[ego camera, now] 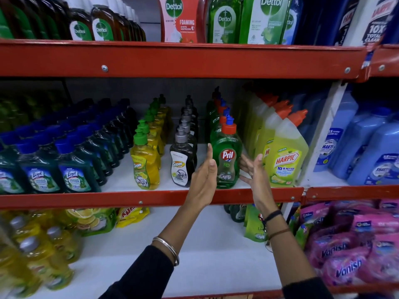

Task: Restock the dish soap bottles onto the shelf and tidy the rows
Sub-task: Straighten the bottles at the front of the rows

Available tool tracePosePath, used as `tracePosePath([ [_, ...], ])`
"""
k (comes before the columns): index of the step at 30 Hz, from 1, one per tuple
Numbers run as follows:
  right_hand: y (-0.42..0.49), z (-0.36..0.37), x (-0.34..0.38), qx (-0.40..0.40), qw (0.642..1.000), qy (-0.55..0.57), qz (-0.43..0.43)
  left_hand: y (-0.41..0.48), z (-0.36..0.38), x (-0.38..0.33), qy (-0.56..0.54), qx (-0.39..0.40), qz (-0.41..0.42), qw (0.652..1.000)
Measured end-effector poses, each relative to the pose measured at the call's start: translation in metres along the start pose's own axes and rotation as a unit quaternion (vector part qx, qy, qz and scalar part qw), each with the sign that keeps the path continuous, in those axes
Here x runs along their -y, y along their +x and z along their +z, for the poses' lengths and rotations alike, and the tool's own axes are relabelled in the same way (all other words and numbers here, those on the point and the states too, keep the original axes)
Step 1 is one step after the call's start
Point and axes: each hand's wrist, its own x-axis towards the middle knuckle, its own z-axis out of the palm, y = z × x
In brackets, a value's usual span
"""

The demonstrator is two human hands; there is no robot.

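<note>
Green Pril bottle stands between both open hands.

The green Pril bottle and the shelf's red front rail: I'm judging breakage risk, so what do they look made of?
Pril bottle: likely clear glossy plastic; green liquid shows through, highlights on its shoulder. Red front rail: probably painted metal; smooth sheen, screw heads.

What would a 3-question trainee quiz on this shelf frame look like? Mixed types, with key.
1. True or false: the left hand is closed tight around the green Pril bottle.
2. What stands directly right of the Pril row? A) Harpic bottle B) grey-capped Super bottle C) Vanish pouches
3. What colour is the front Pril bottle's cap?

Key: 1 false, both hands flank it open-palmed; 2 A; 3 orange-red.
</note>
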Motion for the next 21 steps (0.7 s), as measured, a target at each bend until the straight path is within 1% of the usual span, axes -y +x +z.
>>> tracePosePath([
  [6, 0.001, -0.004, -0.003, -0.005, 1.0, -0.015, -0.01, 0.001, -0.001, 0.0, -0.008, -0.003, -0.007, 1.0],
  [10, 0.002, -0.004, -0.004, -0.004, 1.0, -0.012, -0.008, -0.003, 0.003, 0.007, -0.041, -0.032, 0.037, 0.998],
  [12, -0.002, -0.001, -0.007, -0.029, 0.999, -0.005, -0.027, -0.012, 0.005, 0.013, -0.06, -0.078, 0.054, 0.994],
  [14, -0.012, 0.007, -0.012, -0.094, 0.992, 0.005, -0.082, -0.023, 0.002, 0.018, -0.078, -0.163, 0.086, 0.98],
  [16, -0.027, 0.02, -0.016, -0.141, 0.979, 0.023, -0.145, -0.03, -0.008, 0.025, -0.095, -0.252, 0.125, 0.955],
  [17, -0.034, 0.03, -0.018, -0.14, 0.976, 0.032, -0.165, -0.031, -0.014, 0.028, -0.103, -0.281, 0.134, 0.945],
  [18, -0.042, 0.041, -0.019, -0.121, 0.976, 0.038, -0.178, -0.031, -0.02, 0.032, -0.109, -0.298, 0.133, 0.939],
  [19, -0.047, 0.054, -0.02, -0.091, 0.978, 0.042, -0.181, -0.029, -0.027, 0.034, -0.112, -0.303, 0.123, 0.938],
  [21, -0.052, 0.08, -0.023, -0.02, 0.986, 0.046, -0.157, -0.021, -0.039, 0.038, -0.111, -0.286, 0.086, 0.948],
])
